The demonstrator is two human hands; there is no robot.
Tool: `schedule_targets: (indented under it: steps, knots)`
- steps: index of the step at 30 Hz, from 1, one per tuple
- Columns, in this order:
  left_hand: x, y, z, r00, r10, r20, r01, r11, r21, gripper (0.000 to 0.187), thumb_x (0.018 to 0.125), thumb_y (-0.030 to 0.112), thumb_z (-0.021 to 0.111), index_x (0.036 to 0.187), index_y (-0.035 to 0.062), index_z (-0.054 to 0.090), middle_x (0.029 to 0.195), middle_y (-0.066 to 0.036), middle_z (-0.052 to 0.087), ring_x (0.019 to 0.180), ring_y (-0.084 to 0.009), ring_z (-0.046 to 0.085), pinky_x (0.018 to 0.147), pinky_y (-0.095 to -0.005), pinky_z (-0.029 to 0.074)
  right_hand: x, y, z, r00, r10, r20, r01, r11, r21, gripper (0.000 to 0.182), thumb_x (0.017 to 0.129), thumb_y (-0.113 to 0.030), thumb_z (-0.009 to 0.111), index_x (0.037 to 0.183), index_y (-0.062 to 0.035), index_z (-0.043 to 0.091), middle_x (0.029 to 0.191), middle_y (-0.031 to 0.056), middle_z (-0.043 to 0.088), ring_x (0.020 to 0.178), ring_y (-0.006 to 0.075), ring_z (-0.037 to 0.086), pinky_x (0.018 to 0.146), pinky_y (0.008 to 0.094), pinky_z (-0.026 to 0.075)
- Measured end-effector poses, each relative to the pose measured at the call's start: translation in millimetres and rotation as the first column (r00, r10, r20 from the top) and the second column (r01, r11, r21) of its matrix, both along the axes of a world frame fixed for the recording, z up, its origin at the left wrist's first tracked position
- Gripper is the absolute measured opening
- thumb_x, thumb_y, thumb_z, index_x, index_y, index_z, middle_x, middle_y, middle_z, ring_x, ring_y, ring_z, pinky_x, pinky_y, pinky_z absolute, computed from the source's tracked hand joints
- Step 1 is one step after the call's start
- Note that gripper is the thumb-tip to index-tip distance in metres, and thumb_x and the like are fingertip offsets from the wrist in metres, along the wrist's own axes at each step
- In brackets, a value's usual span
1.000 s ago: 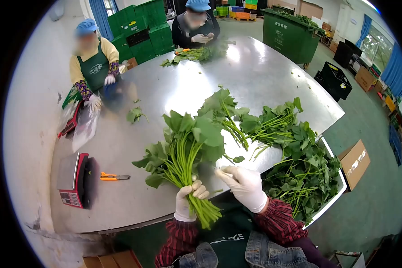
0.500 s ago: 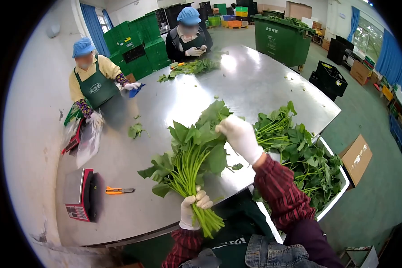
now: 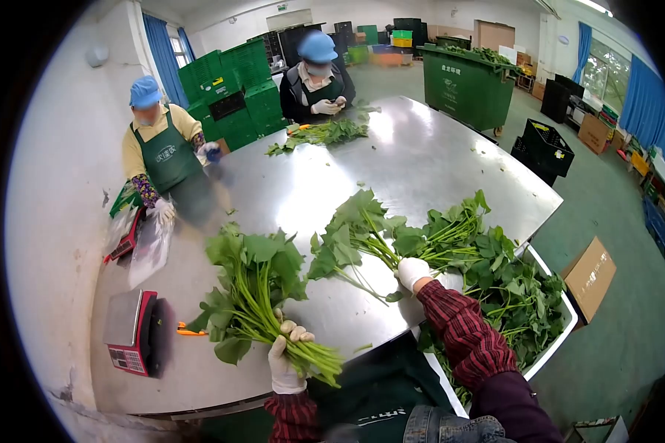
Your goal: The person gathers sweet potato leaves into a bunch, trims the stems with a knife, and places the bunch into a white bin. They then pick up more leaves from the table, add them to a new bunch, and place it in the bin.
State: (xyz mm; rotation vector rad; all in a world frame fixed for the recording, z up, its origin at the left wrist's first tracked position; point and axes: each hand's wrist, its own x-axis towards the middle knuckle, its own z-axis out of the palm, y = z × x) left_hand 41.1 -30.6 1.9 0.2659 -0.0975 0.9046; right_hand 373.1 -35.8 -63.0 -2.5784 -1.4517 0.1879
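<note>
My left hand (image 3: 288, 356), in a white glove, is closed around the stems of a thick bunch of leafy greens (image 3: 255, 295). The bunch tilts to the left over the metal table, leaves up and cut stem ends toward me. My gloved right hand (image 3: 415, 273) is closed on the stem ends of a smaller clump of leafy greens (image 3: 358, 229), whose leaves point away to the left. Beside that hand lies a heap of the same greens (image 3: 488, 251), spilling over a white box (image 3: 561, 332) at the table's right edge. My right fingertips are partly hidden.
A red scale (image 3: 131, 332) and an orange cutter (image 3: 191, 329) are on the metal table (image 3: 303, 196) at left. Two co-workers in blue caps stand across it; one holds a plastic bag (image 3: 151, 247). More greens (image 3: 325, 133) lie far back. A cardboard flap (image 3: 591, 277) stands right of the box.
My left hand has carried the bunch left and tilted it further over. My right hand has come down from the bunch's leaves to the right and now grips stems beside the heap.
</note>
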Motion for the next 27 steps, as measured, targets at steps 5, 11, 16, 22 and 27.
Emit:
schedule_targets:
  steps: [5,11,16,22,27]
  knots:
    - [-6.0,6.7,-1.6,0.994,0.095,-0.046,-0.094,0.995,0.023,0.05,0.081,0.001,0.06,0.126,0.0152,0.044,0.091,0.0,0.048,0.082,-0.0135,0.046,0.085,-0.0323,0.04,14.4,-5.7,56.6,0.999,-0.025,0.044,0.001,0.879,0.477,0.034,0.085,-0.028,0.056,0.068,0.0012,0.062,0.06,0.0155,0.061,0.052,0.0261,0.06,0.055,0.0373,0.048]
    - [-6.7,15.0,-14.1,0.995,0.095,0.001,-0.094,0.99,-0.104,0.039,0.083,0.001,0.056,0.12,0.0127,0.048,0.086,0.001,0.049,0.077,-0.0122,0.048,0.082,-0.0292,0.042,14.2,-24.5,59.8,0.969,0.004,-0.246,0.182,0.66,0.729,0.034,0.086,-0.025,0.057,0.063,-0.0007,0.055,0.057,0.0061,0.059,0.041,0.0084,0.044,0.041,0.0252,0.037]
    - [-4.9,1.8,-15.2,0.973,0.158,-0.171,-0.188,0.966,-0.177,0.032,0.083,0.001,0.054,0.114,0.0093,0.048,0.087,0.0,0.05,0.076,-0.0119,0.05,0.079,-0.0299,0.044,-39.3,-57.5,107.5,0.832,0.18,-0.525,0.442,0.358,0.823,0.027,0.085,-0.017,0.062,0.066,0.0004,0.054,0.055,0.0057,0.056,0.049,0.0063,0.045,0.047,0.0238,0.038]
    - [7.7,-2.4,-9.9,0.865,0.246,-0.437,-0.305,0.95,-0.069,0.027,0.08,0.0,0.056,0.106,0.0037,0.05,0.087,-0.007,0.056,0.078,-0.0181,0.053,0.078,-0.0327,0.045,-87.1,-62.8,110.1,0.908,0.159,-0.388,0.273,0.478,0.835,0.026,0.082,-0.012,0.066,0.064,0.0005,0.053,0.051,0.0057,0.049,0.047,0.0059,0.04,0.044,0.0247,0.035]
    - [19.1,-7.9,-13.2,0.752,0.189,-0.631,-0.273,0.961,-0.038,0.015,0.082,0.002,0.058,0.096,-0.0003,0.056,0.08,-0.007,0.057,0.076,-0.0182,0.056,0.074,-0.031,0.049,-143.6,-86.0,87.6,0.897,0.33,-0.295,0.083,0.53,0.844,0.025,0.079,-0.01,0.069,0.063,0.0007,0.053,0.051,0.0079,0.044,0.044,0.0128,0.039,0.043,0.0277,0.034]
